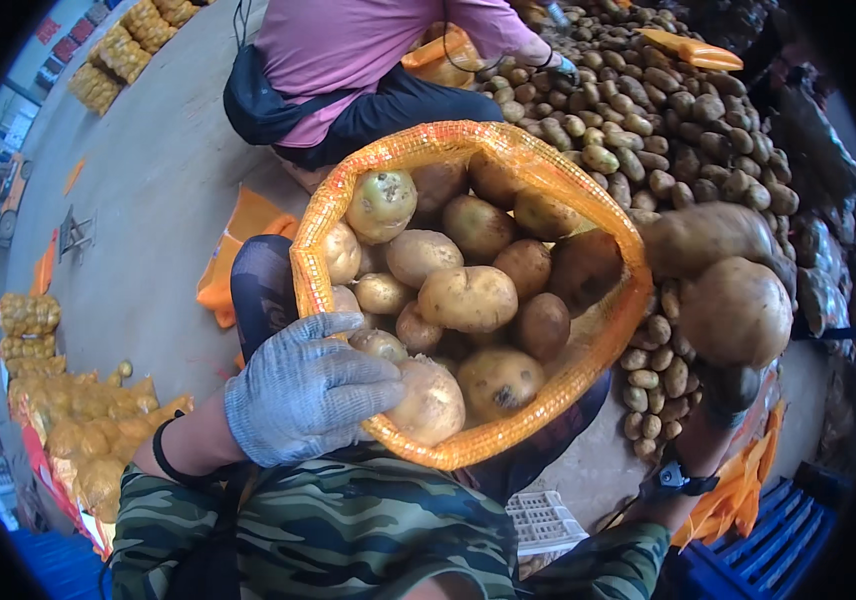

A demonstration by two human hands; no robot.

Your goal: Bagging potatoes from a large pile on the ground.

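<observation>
An orange mesh bag stands between my knees, its rim spread wide and several potatoes inside. My left hand, in a grey-blue knit glove, lies over the near left rim. Its fingers reach into the mouth and touch a large pale potato. To the right of the bag, my right hand, in a darker glove, holds a big round potato. A second, longer potato is up against that one, blurred; most of the fingers are hidden behind them.
A potato heap spreads at the far right. A co-worker in a pink shirt crouches ahead, one gloved hand at the heap. Filled bags lie left. A white crate and blue slatted pallet are near right.
</observation>
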